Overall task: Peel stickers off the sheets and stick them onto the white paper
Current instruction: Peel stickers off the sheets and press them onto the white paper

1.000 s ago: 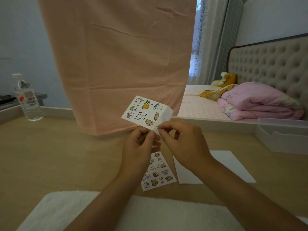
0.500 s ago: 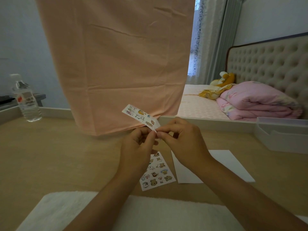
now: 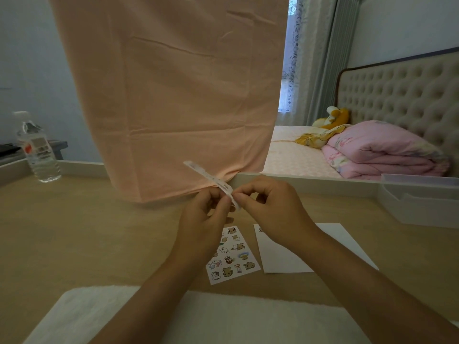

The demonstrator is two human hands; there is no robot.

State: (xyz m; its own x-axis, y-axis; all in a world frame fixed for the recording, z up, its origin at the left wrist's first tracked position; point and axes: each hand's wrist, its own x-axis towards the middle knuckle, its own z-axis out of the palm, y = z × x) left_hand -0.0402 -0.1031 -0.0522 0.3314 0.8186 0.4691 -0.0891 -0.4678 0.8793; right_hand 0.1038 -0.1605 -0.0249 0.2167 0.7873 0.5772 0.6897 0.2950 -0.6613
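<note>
I hold a small sticker sheet (image 3: 208, 177) up above the table, turned almost edge-on so its pictures barely show. My left hand (image 3: 207, 219) pinches its near corner between thumb and fingers. My right hand (image 3: 270, 209) pinches the same corner from the right, fingertips touching the left hand's. A second sticker sheet (image 3: 232, 256) with cartoon animals lies flat on the table below my hands. The white paper (image 3: 285, 256) lies just right of it, partly hidden under my right wrist, with one small sticker near its top left corner.
A wooden table (image 3: 87, 232) carries a water bottle (image 3: 37, 150) at far left and a white plastic tray (image 3: 419, 202) at far right. A peach cloth (image 3: 169, 95) hangs behind the table. A white fluffy mat (image 3: 198, 319) covers the near edge. A bed with a pink quilt (image 3: 377, 150) stands beyond.
The held sticker sheet has tipped from facing me to nearly edge-on. Both hands have stayed together at its near corner.
</note>
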